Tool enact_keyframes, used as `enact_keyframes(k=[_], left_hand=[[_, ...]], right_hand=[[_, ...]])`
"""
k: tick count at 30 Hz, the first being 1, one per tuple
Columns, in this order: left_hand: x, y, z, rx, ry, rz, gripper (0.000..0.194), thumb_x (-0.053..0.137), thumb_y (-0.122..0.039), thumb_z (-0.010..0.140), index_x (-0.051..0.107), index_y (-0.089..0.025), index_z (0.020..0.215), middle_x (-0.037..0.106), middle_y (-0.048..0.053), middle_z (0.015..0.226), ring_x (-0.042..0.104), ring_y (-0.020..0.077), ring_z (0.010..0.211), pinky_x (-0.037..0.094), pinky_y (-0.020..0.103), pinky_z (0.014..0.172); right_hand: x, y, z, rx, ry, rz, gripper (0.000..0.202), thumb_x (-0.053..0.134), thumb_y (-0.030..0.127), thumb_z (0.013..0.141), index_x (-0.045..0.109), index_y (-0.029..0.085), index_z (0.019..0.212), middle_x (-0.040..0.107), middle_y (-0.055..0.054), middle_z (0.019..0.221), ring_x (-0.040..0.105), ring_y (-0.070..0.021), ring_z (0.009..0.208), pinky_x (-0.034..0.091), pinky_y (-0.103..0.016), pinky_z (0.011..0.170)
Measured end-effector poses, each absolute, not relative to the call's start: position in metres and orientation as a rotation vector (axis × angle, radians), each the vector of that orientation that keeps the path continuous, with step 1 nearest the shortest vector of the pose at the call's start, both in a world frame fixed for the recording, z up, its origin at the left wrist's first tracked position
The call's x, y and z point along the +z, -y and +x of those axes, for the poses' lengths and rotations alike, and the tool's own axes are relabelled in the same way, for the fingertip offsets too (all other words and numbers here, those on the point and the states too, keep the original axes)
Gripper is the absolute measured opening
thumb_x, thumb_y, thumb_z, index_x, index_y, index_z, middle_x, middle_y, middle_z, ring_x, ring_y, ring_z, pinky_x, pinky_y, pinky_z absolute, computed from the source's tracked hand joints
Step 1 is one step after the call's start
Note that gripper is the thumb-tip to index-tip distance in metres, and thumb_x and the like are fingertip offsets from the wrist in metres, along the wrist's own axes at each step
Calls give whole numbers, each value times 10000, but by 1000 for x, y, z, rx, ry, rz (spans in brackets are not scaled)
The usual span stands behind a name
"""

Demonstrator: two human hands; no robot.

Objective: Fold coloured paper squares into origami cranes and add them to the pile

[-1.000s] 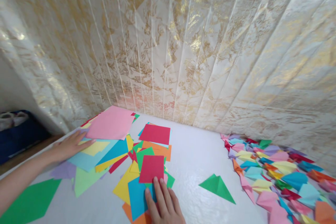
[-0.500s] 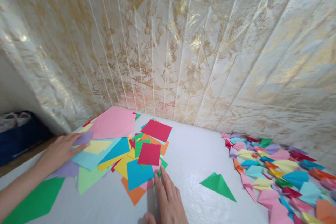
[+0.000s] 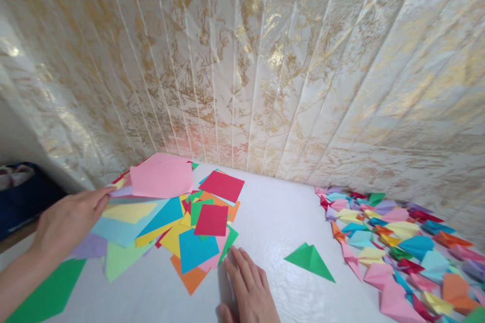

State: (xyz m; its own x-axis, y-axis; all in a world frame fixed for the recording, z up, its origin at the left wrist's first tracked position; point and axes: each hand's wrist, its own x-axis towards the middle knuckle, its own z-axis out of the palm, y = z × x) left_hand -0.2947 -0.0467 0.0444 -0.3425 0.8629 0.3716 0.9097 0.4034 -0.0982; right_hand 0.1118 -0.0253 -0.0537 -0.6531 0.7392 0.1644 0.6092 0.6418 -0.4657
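At the left, my left hand (image 3: pixel 70 219) pinches the edge of a purple paper sheet (image 3: pixel 123 192) with thumb and fingers together. A large pink sheet (image 3: pixel 162 174) lies over part of that purple sheet. Below the hand are a pale yellow piece (image 3: pixel 131 211) and a light blue sheet (image 3: pixel 123 229). My right hand (image 3: pixel 250 285) rests on the table with its fingers stretched out, holding nothing. Its fingertips are close to a green piece (image 3: pixel 229 243) at the edge of the mixed paper pile. A folded green paper (image 3: pixel 311 262) lies to its right.
Many folded paper shapes (image 3: pixel 409 247) in mixed colours cover the right side of the white table (image 3: pixel 276 212). Red squares (image 3: pixel 211 219) top the pile in the middle. A gold-patterned curtain (image 3: pixel 242 60) hangs behind. A dark blue bag (image 3: pixel 26 197) stands at far left.
My left hand has drawn its fingers together on the purple sheet, and the pink sheet's left edge has shifted. My right hand has slid slightly away from the pile. The view has turned a little.
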Motion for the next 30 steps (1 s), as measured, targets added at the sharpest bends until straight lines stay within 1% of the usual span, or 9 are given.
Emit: enact_keyframes(k=[3, 6, 12, 15, 17, 19, 21, 26, 30], left_hand=[[41, 42, -241, -176, 2075, -1859, 473, 292, -215, 910, 696, -148, 1147, 730, 124, 1152, 666, 303, 1031, 461, 448, 954], [37, 42, -193, -194, 1958, -2082, 475, 344, -129, 860, 695, -143, 1180, 733, 121, 1151, 678, 282, 1042, 492, 418, 947], [32, 57, -149, -51, 2035, -2156, 652, 360, -7, 742, 652, -260, 1267, 726, 40, 1186, 694, 263, 1031, 524, 430, 930], [22, 64, -135, -50, 1984, -2342, 532, 414, -105, 827, 661, -314, 1249, 696, -7, 1250, 663, 251, 1114, 484, 409, 1016], [15, 65, -136, -32, 2022, -2356, 419, 488, -316, 881, 647, -306, 1269, 643, 20, 1332, 602, 293, 1211, 465, 440, 1032], [9, 63, -150, -44, 2149, -2163, 530, 495, -471, 879, 579, -248, 1353, 531, 96, 1447, 478, 354, 1331, 416, 505, 1051], [2, 57, -173, -40, 2306, -1916, 639, 458, -519, 871, 522, -167, 1401, 488, 174, 1468, 420, 415, 1357, 379, 576, 1035], [-9, 18, -229, -12, 2502, -1856, 885, 425, -598, 826, 340, -13, 1484, 345, 246, 1535, 280, 407, 1436, 283, 550, 1101], [12, -22, -255, -57, 2534, -1905, 858, 370, -578, 877, 270, -2, 1505, 346, 247, 1535, 309, 401, 1425, 285, 554, 1105]], right_hand=[[-53, 22, 112, 530, 2634, -996, 649, 614, 214, 797, 480, 292, 1427, 295, -42, 1583, 329, -342, 1433, 434, -486, 1065], [-49, 21, 111, 495, 2658, -1010, 616, 609, 211, 808, 500, 294, 1408, 311, -49, 1574, 347, -336, 1425, 434, -489, 1066], [-47, 20, 110, 460, 2683, -988, 604, 638, 257, 805, 512, 298, 1395, 356, -59, 1554, 397, -337, 1397, 461, -482, 1040], [-49, 20, 110, 438, 2670, -1023, 591, 644, 256, 803, 528, 299, 1381, 370, -62, 1547, 406, -336, 1392, 452, -490, 1047], [-50, 21, 110, 433, 2672, -1023, 592, 650, 256, 801, 531, 300, 1379, 381, -66, 1542, 414, -334, 1388, 452, -487, 1045], [-51, 22, 109, 428, 2662, -1023, 595, 653, 254, 798, 530, 306, 1378, 384, -61, 1542, 418, -329, 1386, 454, -477, 1041], [-53, 24, 108, 422, 2645, -1022, 591, 654, 252, 795, 535, 314, 1371, 387, -50, 1542, 421, -320, 1386, 455, -464, 1038], [-54, 25, 108, 395, 2604, -1077, 555, 645, 244, 806, 557, 310, 1350, 400, -47, 1540, 420, -311, 1388, 429, -449, 1053], [-53, 20, 113, 460, 2682, -958, 610, 633, 245, 811, 502, 301, 1404, 355, -47, 1566, 395, -319, 1401, 420, -442, 1063]])
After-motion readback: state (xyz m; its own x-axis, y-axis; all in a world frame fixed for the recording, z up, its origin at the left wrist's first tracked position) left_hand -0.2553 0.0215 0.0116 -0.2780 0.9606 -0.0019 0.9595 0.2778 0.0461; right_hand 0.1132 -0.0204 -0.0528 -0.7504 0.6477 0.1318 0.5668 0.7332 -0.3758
